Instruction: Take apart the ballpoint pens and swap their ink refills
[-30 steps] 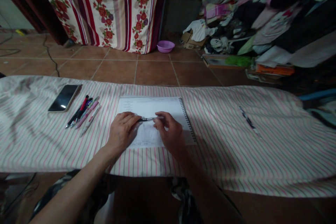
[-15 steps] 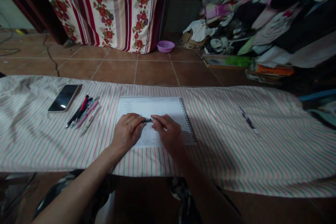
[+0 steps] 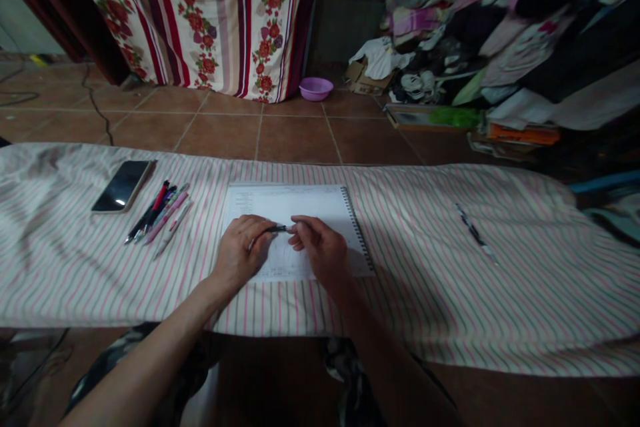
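A dark pen (image 3: 278, 229) lies level over an open spiral notebook (image 3: 300, 203) on the striped cloth. My left hand (image 3: 240, 250) pinches one end of the pen and my right hand (image 3: 320, 247) pinches the other; the fingertips nearly touch. Most of the pen is hidden inside the two hands. Both hands rest on the lower half of the notebook page.
Several pens (image 3: 160, 213) and a phone (image 3: 121, 186) lie at the left on the striped cloth (image 3: 500, 280). One more pen (image 3: 473, 232) lies at the right. Beyond are tiled floor, a purple bowl (image 3: 315, 88), a flowered curtain (image 3: 210, 13) and piled clothes (image 3: 475, 33).
The two hands have drawn closer together along the pen, so less of it shows between them. Nothing else on the cloth has moved.
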